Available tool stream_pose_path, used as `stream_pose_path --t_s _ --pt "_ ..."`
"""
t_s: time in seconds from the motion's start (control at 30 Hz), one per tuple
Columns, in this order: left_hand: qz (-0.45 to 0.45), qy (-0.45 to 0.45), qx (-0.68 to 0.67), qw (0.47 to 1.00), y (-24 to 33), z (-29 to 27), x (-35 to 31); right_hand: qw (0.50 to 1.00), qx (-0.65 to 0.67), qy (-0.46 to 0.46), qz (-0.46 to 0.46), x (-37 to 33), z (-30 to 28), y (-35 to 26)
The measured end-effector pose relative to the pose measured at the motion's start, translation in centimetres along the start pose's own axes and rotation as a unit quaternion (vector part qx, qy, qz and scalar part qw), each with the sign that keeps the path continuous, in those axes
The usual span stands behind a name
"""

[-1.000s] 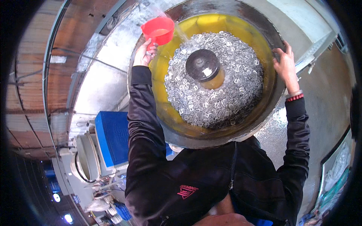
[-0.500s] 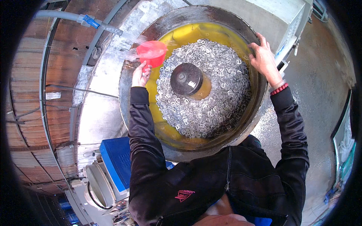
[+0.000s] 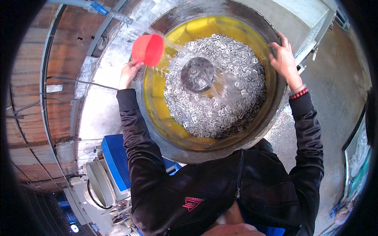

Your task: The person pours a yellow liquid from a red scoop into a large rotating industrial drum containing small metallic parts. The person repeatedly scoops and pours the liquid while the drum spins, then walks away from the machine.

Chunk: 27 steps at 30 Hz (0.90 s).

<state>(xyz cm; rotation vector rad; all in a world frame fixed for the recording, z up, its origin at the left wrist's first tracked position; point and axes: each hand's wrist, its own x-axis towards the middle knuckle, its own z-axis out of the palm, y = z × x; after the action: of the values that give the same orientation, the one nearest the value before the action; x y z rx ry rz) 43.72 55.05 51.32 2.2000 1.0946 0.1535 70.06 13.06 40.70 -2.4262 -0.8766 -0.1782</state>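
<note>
My left hand (image 3: 130,72) is closed on a red plastic water scoop (image 3: 148,50), tipped on its side at the left rim of a big round tub (image 3: 284,88). Water streams and splashes across the tub's contents. Inside, a heap of small silvery metal buckles (image 3: 236,110) surrounds a dark-topped central post (image 3: 198,74), against a yellow lining (image 3: 155,94). At the tub's right rim my right hand (image 3: 283,63) has its fingers hooked over the edge and its thumb inside. The scoop's handle is mostly hidden by my fingers.
A hose with a blue valve (image 3: 98,8) runs water from the upper left toward the tub. Below left stand a blue box (image 3: 116,159) and a grey drum-shaped vessel (image 3: 98,183). A pale ledge (image 3: 303,23) borders the tub at upper right; wet floor (image 3: 334,98) lies right.
The scoop has moved left and slightly up, out of the hose stream, and tipped over. Water now splashes over the post and buckles. My right hand stays on the rim.
</note>
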Motion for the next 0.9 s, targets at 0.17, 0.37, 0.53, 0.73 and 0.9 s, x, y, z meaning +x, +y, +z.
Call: stream_pose_path --t_s 0.17,0.37,0.53,0.73,0.9 --pt "-0.101 -0.057 -0.393 0.912 -3.4 1.5 3.9 1.000 0.005 0.008 -0.006 0.0 0.0 0.0" --pt "-0.196 -0.197 -0.645 0.712 -5.1 6.5 8.4 1.000 0.001 -0.003 0.001 0.0 -0.4 -0.2" --pt "-0.197 -0.200 -0.692 0.665 -5.0 8.6 8.9 1.000 0.004 -0.015 0.017 0.0 -0.6 -0.3" --pt "-0.159 -0.134 -0.626 0.752 -3.9 8.0 7.2 1.000 0.015 -0.002 -0.001 0.0 -0.5 -0.4" --pt "-0.046 -0.066 -0.379 0.922 -0.9 7.1 3.3 1.000 0.010 -0.003 0.000 0.0 -0.4 -0.2"
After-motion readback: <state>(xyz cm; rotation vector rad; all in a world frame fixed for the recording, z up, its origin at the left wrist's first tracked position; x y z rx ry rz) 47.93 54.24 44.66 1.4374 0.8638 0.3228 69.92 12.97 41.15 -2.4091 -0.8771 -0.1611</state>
